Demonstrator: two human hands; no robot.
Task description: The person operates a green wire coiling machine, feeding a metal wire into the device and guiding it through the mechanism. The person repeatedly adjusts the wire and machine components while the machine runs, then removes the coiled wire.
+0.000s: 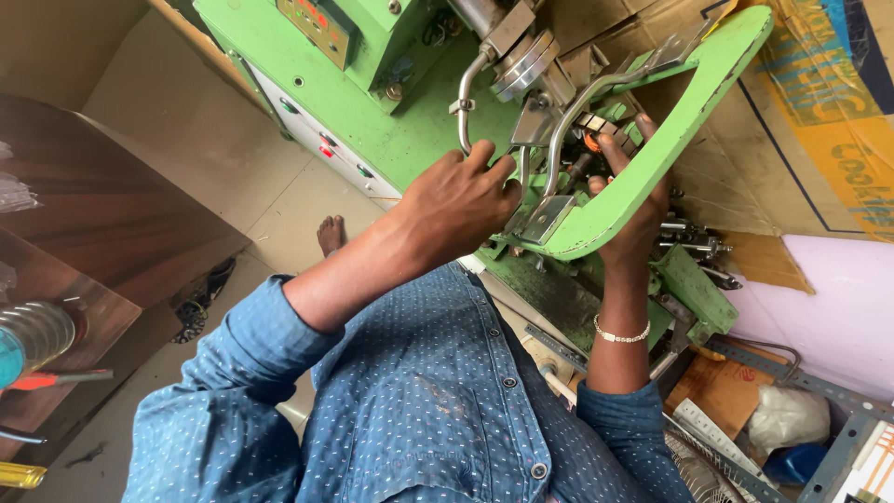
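Observation:
A green machine [372,112] stands in front of me, with a curved green guard arm [670,130] across its working area. My left hand [456,200] is curled around the lower end of a bent steel rod [568,121] beside a small metal plate [545,219]. My right hand [638,219], a bracelet on its wrist, reaches up behind the green guard. Its fingertips pinch a small orange-and-metal part [592,140] seated in the machine. A round metal spindle head [523,63] sits just above both hands.
A dark wooden table [121,224] at the left holds a plastic bottle [35,335] and a red-handled tool [58,379]. Printed cardboard [829,121] and a pale pink panel [838,307] are at the right. A white bag [787,414], a blue container [792,463] and slotted metal angle [792,374] lie below them.

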